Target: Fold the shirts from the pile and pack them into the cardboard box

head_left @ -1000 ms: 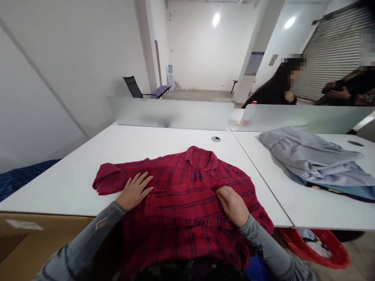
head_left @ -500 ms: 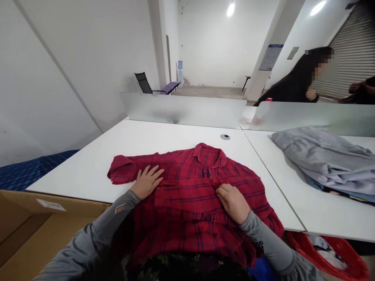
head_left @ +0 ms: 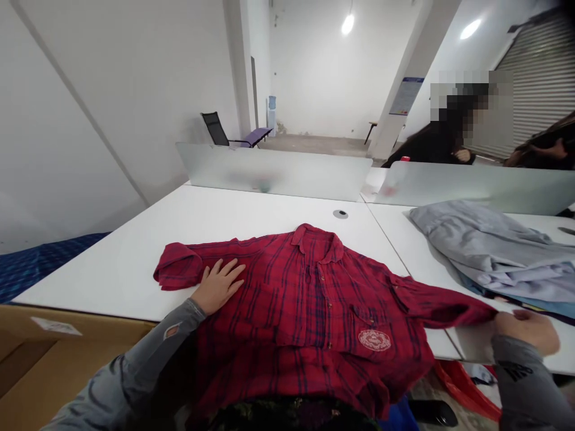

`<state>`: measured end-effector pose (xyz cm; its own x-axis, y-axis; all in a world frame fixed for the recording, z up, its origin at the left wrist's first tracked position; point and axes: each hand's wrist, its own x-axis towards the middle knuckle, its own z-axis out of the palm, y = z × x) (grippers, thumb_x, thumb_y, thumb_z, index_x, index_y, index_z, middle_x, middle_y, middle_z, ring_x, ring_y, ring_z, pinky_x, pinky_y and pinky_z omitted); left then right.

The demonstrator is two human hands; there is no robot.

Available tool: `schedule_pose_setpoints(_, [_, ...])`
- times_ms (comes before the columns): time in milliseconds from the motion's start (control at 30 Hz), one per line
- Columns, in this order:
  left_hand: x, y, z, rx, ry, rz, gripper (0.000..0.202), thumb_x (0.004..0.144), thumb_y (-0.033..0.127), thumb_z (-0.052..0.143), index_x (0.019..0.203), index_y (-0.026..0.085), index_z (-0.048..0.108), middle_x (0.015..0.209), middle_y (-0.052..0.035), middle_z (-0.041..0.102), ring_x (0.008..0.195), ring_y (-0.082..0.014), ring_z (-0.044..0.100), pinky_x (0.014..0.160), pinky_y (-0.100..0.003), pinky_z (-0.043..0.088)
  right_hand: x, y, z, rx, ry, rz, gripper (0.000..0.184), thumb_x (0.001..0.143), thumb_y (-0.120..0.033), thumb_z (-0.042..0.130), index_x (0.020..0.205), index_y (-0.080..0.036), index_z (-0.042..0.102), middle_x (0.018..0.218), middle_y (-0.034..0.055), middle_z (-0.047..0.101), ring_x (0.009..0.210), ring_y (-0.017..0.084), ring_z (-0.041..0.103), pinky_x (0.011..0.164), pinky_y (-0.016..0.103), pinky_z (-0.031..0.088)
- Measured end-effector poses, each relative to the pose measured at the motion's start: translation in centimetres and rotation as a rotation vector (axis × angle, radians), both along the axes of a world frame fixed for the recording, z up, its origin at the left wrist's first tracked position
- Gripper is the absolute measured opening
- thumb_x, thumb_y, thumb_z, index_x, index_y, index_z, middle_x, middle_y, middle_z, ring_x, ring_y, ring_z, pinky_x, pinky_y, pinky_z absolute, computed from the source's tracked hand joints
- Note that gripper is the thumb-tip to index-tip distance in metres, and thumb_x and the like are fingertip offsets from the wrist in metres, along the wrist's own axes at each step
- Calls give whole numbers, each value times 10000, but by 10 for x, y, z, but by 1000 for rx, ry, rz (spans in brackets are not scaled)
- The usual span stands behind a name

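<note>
A red plaid shirt (head_left: 291, 299) with dark blue lines lies front up on the white table, its collar toward the far side and its hem hanging over the near edge. A pale round print shows on its chest beneath a pocket flap. My left hand (head_left: 218, 286) rests flat with fingers spread on the sleeve at the left, whose cuff end is folded over. Out to the right, my right hand (head_left: 526, 331) is closed on the end of the other sleeve, which is stretched out sideways.
Grey folded clothes (head_left: 489, 245) are piled on the right-hand table. Frosted dividers (head_left: 274, 170) line the table's back edge. A cardboard box (head_left: 85, 347) stands at the lower left, a red bag (head_left: 467, 386) at the lower right. A person in black (head_left: 420, 143) is beyond the right divider.
My right hand has moved from the shirt's middle far to the right, drawing the sleeve out straight. The shirt front, with its round print, is now uncovered. My left hand stays on the left sleeve.
</note>
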<state>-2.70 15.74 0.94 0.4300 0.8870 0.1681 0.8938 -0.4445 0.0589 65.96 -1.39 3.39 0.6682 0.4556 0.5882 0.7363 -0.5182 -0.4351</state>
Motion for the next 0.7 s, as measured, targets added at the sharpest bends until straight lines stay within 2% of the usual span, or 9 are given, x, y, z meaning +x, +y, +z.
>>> schedule_pose_setpoints(67, [-2, 10, 3, 36, -42, -47, 422, 954, 413, 402, 1309, 233, 544, 1409, -78, 487, 1301, -364, 389, 1028, -607, 371, -13, 2, 4, 96, -14, -248, 486, 805, -397, 417, 1197, -235, 653, 869, 224, 654, 944, 449, 610, 623, 569, 421])
schedule_pose_setpoints(100, [-1, 17, 6, 69, -67, -75, 407, 963, 393, 384, 1254, 189, 582, 1357, -102, 529, 1280, -331, 420, 1056, -552, 372, -29, 11, 7, 107, -45, -227, 461, 823, -384, 406, 1179, -234, 656, 952, 218, 662, 996, 427, 604, 673, 558, 445])
schedule_pose_setpoints(167, [4, 36, 14, 133, -109, -102, 390, 977, 314, 334, 1189, 125, 601, 1295, -135, 561, 1259, -273, 445, 1107, -455, 341, -72, 40, 13, 9, -110, 90, 424, 858, -369, 382, 1165, -232, 641, 1082, 173, 658, 974, 356, 627, 765, 511, 482])
schedule_pose_setpoints(200, [9, 47, 19, 144, -121, -87, 383, 976, 269, 316, 1196, 112, 586, 1302, -144, 550, 1263, -258, 441, 1121, -434, 322, -94, 59, 14, -82, -85, 285, 406, 852, -379, 406, 1147, -226, 637, 1114, 146, 655, 898, 306, 650, 781, 469, 500])
schedule_pose_setpoints(233, [14, 58, 22, 138, -125, -56, 378, 970, 233, 308, 1220, 108, 563, 1322, -151, 531, 1267, -253, 440, 1121, -431, 317, -114, 78, 14, -180, -60, 395, 396, 831, -386, 447, 1130, -207, 634, 1142, 136, 648, 870, 278, 657, 797, 436, 507])
schedule_pose_setpoints(333, [31, 87, 29, 49, -111, 35, 361, 942, 203, 362, 1256, 125, 524, 1317, -158, 529, 1199, -251, 514, 1045, -413, 396, -155, 127, 9, -435, -42, 471, 428, 805, -397, 514, 1141, -150, 614, 1131, 157, 652, 930, 273, 649, 813, 393, 497])
schedule_pose_setpoints(433, [39, 106, 29, -46, -88, 51, 320, 895, 247, 493, 1200, 185, 565, 1186, -102, 621, 1031, -217, 619, 902, -328, 480, -167, 154, 2, -589, -7, 571, 387, 772, -384, 580, 1084, -163, 640, 1006, 114, 691, 880, 248, 653, 760, 340, 483])
schedule_pose_setpoints(533, [36, 119, 29, -124, -65, 61, 212, 857, 272, 552, 1049, 228, 631, 1047, -49, 677, 951, -204, 641, 830, -295, 480, -169, 170, -2, -624, -9, 671, 201, 767, -330, 574, 894, -211, 675, 811, 39, 700, 766, 210, 638, 685, 296, 446])
schedule_pose_setpoints(700, [25, 146, 32, -146, -53, 154, 191, 880, 269, 489, 996, 213, 630, 1046, -65, 669, 974, -216, 619, 843, -307, 453, -180, 214, -4, -551, -93, 574, 230, 844, -339, 485, 904, -225, 675, 788, 44, 696, 714, 203, 613, 632, 290, 395])
